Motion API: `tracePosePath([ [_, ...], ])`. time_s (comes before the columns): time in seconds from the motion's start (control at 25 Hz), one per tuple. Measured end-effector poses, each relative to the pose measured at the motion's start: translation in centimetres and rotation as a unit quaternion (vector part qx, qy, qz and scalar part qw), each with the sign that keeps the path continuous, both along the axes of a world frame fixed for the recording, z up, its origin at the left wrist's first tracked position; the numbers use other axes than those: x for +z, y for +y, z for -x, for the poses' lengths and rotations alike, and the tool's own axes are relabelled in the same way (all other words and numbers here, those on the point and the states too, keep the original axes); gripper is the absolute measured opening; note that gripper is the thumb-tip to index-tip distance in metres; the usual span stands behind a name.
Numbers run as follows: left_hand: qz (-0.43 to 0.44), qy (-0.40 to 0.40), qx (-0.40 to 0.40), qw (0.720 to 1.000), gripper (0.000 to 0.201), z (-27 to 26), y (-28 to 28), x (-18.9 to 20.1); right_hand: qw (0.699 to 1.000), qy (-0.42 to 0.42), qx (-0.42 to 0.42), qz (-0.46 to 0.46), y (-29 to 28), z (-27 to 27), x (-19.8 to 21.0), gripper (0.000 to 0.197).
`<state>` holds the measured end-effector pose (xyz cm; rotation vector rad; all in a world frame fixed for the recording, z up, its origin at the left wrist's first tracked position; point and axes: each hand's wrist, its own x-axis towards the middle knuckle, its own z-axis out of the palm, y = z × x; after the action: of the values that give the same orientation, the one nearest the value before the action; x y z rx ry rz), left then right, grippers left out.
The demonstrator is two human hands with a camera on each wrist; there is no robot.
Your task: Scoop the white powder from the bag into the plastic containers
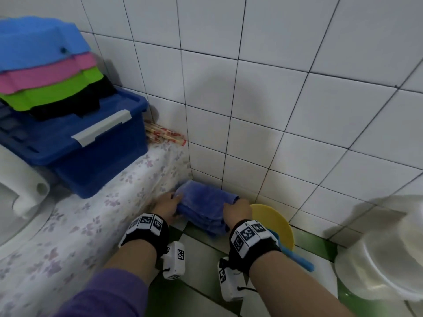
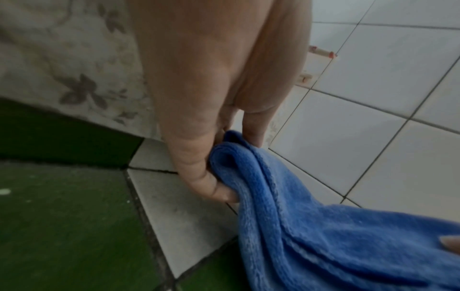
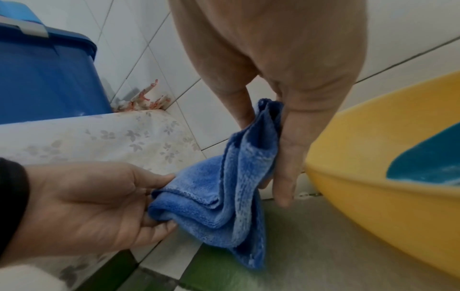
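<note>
Both my hands hold a folded blue cloth (image 1: 203, 205) just above the floor, by the tiled wall. My left hand (image 1: 170, 205) pinches its left end (image 2: 219, 167) between thumb and fingers. My right hand (image 1: 234, 209) pinches its right end (image 3: 270, 122). The cloth (image 3: 224, 196) hangs in folds between them. A yellow basin (image 1: 278, 227) stands just right of my right hand, with a blue scoop (image 3: 428, 157) lying in it and its handle (image 1: 295, 257) sticking out. White plastic containers (image 1: 377, 264) stand at the far right. No bag of powder is in view.
A low surface under a flowered cover (image 1: 91, 225) runs along the left, carrying a blue storage box (image 1: 96, 147) topped with stacked coloured items (image 1: 45, 65). Wrapped chopsticks (image 1: 164, 136) lie behind the box. A white roll (image 1: 29, 195) sits far left. The floor (image 1: 201, 282) is green and white tile.
</note>
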<state>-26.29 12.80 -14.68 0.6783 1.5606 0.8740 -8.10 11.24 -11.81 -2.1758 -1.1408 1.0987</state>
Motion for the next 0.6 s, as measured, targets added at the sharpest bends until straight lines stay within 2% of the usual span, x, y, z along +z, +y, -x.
tracePosePath([
  [0.08, -0.005, 0.04, -0.023, 0.999, 0.034, 0.3, 0.7, -1.0, 1.0, -0.008, 0.004, 0.009, 0.6, -0.3, 0.4, 0.034],
  [0.16, 0.001, 0.114, -0.071, 0.991, 0.047, 0.5, 1.0, -2.2, 0.999, -0.021, 0.028, 0.013, 0.9, -0.4, 0.7, 0.038],
  [0.24, -0.005, 0.187, -0.101, 0.977, 0.039, 0.5, 0.8, -1.9, 0.997, -0.032, 0.07, 0.029, 0.6, -0.3, 0.8, 0.032],
  [0.28, -0.009, 0.209, -0.113, 0.971, 0.036, 0.4, 0.6, -1.6, 0.994, -0.038, 0.093, 0.033, 0.3, -0.2, 1.1, 0.023],
  [0.36, -0.016, 0.232, -0.123, 0.965, 0.036, 0.5, 0.8, -1.6, 0.99, -0.047, 0.125, 0.045, 0.0, 0.0, 1.4, 0.01],
  [0.48, -0.024, 0.249, -0.134, 0.959, 0.04, 0.2, 0.2, -1.3, 0.985, -0.051, 0.152, 0.057, -0.4, 0.2, 1.5, 0.031],
  [0.6, -0.031, 0.234, -0.122, 0.964, 0.039, 0.6, -0.3, -1.0, 0.976, -0.083, 0.193, 0.06, -0.9, 0.4, 2.2, 0.035],
])
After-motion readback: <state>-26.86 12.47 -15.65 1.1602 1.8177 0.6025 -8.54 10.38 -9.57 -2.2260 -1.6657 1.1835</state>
